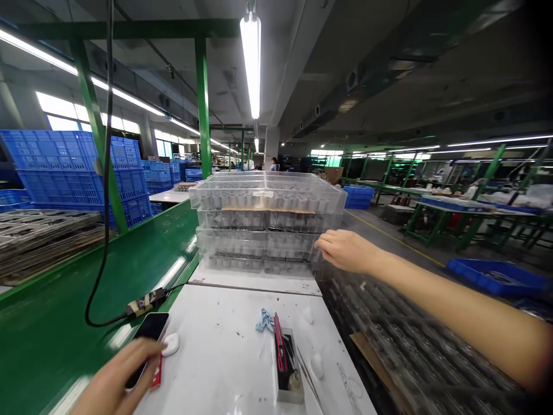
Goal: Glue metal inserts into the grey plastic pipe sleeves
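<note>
My left hand point(125, 372) hovers low at the left over a dark-screened phone point(152, 326), thumb and index finger apart. Its index fingertip comes close to a small white rounded case point(171, 344); whether they touch I cannot tell. A red object point(156, 374) shows beside the thumb. My right hand point(343, 251) is at the right side of a stack of clear plastic trays point(233, 242) packed with small cylindrical parts. Its fingers are curled together against the lower trays' corner, and what lies within them is hidden.
On the white table point(207, 357) lie a blue crumpled scrap point(264, 320), a small box point(290, 395) with a red cutter point(280, 346), and tweezers point(309, 377). A green conveyor belt point(56, 323) runs along the left. More trays point(415, 340) stand low at the right. A black cable point(106, 173) hangs at left.
</note>
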